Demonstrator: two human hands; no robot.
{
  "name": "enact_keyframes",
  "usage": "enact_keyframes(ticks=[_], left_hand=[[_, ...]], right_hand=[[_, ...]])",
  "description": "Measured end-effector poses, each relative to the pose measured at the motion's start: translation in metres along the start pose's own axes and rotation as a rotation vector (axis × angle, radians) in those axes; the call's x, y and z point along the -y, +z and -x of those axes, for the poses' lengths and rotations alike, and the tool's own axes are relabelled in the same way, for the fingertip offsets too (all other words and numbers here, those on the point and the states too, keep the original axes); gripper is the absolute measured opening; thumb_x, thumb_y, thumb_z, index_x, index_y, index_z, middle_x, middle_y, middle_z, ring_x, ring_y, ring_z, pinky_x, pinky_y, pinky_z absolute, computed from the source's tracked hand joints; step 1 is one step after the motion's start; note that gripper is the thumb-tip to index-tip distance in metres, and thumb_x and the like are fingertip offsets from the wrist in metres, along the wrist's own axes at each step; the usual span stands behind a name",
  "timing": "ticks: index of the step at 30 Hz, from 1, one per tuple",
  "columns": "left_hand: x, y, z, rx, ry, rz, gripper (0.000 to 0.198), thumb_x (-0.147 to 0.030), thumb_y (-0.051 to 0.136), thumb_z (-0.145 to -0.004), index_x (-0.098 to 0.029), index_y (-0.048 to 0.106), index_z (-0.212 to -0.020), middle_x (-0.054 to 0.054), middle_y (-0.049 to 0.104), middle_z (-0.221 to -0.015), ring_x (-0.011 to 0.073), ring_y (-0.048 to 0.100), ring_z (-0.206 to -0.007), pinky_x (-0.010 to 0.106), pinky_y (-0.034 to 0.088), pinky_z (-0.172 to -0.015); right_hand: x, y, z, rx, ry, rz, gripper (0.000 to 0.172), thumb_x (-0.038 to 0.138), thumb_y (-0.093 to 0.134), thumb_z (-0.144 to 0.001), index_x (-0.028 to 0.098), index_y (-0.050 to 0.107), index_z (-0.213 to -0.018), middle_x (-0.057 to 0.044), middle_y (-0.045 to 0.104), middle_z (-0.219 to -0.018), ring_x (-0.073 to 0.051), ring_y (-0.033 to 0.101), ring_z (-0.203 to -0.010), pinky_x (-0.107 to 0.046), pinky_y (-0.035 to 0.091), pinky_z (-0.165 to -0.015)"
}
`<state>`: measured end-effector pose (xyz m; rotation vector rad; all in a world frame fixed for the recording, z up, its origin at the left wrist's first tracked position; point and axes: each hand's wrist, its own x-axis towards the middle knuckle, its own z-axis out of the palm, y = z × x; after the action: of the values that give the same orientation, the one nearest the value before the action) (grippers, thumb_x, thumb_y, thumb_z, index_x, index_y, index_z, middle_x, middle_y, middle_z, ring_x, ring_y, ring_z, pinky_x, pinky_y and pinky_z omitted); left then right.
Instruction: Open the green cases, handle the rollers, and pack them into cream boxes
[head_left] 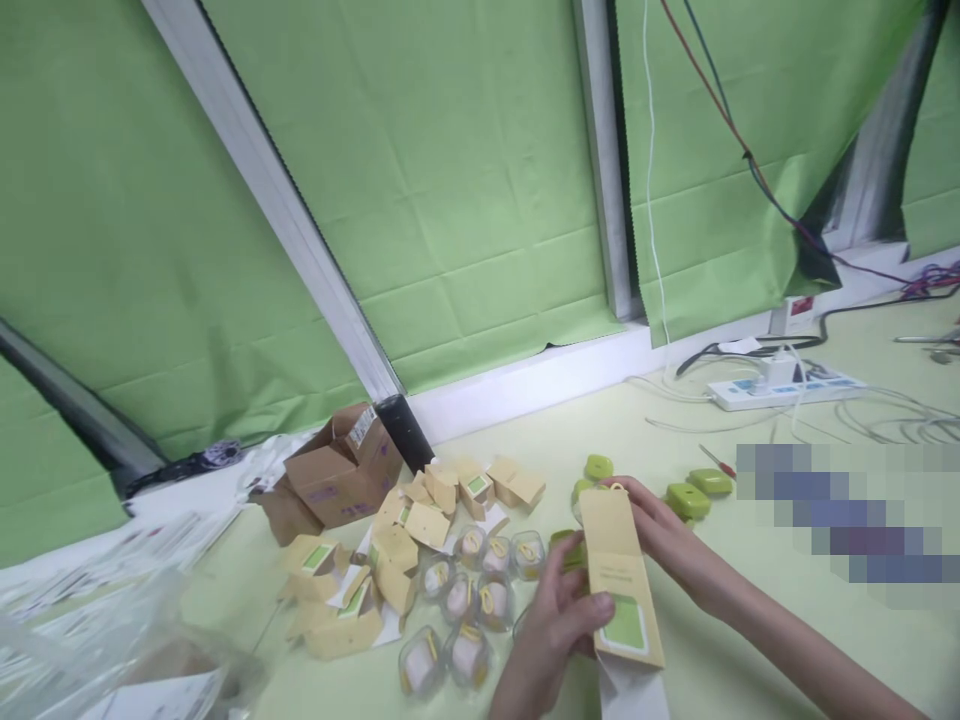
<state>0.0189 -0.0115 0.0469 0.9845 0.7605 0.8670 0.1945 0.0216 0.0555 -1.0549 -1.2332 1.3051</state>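
My left hand [551, 630] is closed around a pale yellow cardboard box [619, 570], its thumb on the front by a green printed panel. White flaps hang open from the near end of the box. At the far end of it is my right hand [660, 525], fingers bent and partly hidden behind the card. A small yellow loop shows by those fingertips; what they grip is hidden. Left of the hands stand several clear plastic cases [459, 597] with pinkish-white contents and yellow cords. Several green rounded pieces [688, 498] lie around the right hand.
A heap of opened yellow boxes [394, 560] lies at the left, before a brown carton [349, 470]. Clear plastic bags [172, 630] fill the near left. Behind on the right are a white power strip [784, 388], loose cables and a red-handled tool [718, 461].
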Motion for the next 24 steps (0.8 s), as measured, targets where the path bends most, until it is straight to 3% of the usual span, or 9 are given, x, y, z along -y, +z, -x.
enact_keyframes(ticks=[5, 10, 14, 21, 24], left_hand=[[-0.007, 0.002, 0.008, -0.087, 0.019, 0.038, 0.069, -0.029, 0.072, -0.066, -0.021, 0.038, -0.125, 0.008, 0.065, -0.102, 0.0210, 0.062, -0.084, 0.028, 0.043, -0.072], [0.000, -0.006, 0.007, -0.058, -0.026, 0.066, 0.068, -0.026, 0.071, -0.066, -0.019, 0.042, -0.127, 0.010, 0.063, -0.112, 0.0217, 0.061, -0.092, 0.026, 0.043, -0.073], [0.006, -0.008, 0.005, -0.098, -0.014, 0.057, 0.061, -0.027, 0.067, -0.071, -0.019, 0.044, -0.128, 0.010, 0.060, -0.117, 0.0213, 0.061, -0.093, 0.026, 0.046, -0.071], [0.005, 0.001, 0.002, -0.128, -0.012, 0.124, 0.057, -0.032, 0.064, -0.074, -0.017, 0.047, -0.126, 0.010, 0.064, -0.109, 0.0238, 0.061, -0.093, 0.024, 0.047, -0.061], [0.003, -0.001, 0.003, -0.243, 0.093, 0.198, 0.045, -0.034, 0.059, -0.078, -0.017, 0.052, -0.119, 0.009, 0.065, -0.106, 0.0226, 0.061, -0.092, 0.025, 0.047, -0.063]], right_hand=[[-0.001, 0.002, 0.001, -0.024, 0.037, 0.062, 0.049, 0.061, 0.041, -0.084, 0.021, 0.057, -0.107, -0.004, 0.065, -0.095, -0.023, 0.060, -0.086, -0.033, 0.050, -0.072], [0.003, -0.004, 0.001, 0.040, 0.068, 0.195, 0.037, 0.056, 0.052, -0.079, 0.023, 0.066, -0.090, -0.001, 0.065, -0.078, -0.021, 0.058, -0.076, -0.030, 0.047, -0.064], [0.000, -0.006, 0.000, 0.079, 0.112, 0.241, 0.040, 0.057, 0.049, -0.079, 0.023, 0.070, -0.076, -0.005, 0.067, -0.080, -0.025, 0.058, -0.080, -0.034, 0.048, -0.066], [-0.003, 0.002, 0.002, 0.161, 0.138, 0.272, 0.065, 0.060, 0.020, -0.090, 0.018, 0.070, -0.093, -0.006, 0.066, -0.074, -0.022, 0.057, -0.068, -0.038, 0.049, -0.066], [-0.002, 0.002, 0.012, 0.173, -0.037, 0.339, 0.060, 0.060, 0.020, -0.090, 0.022, 0.055, -0.122, -0.010, 0.062, -0.107, -0.025, 0.059, -0.090, -0.042, 0.048, -0.081]])
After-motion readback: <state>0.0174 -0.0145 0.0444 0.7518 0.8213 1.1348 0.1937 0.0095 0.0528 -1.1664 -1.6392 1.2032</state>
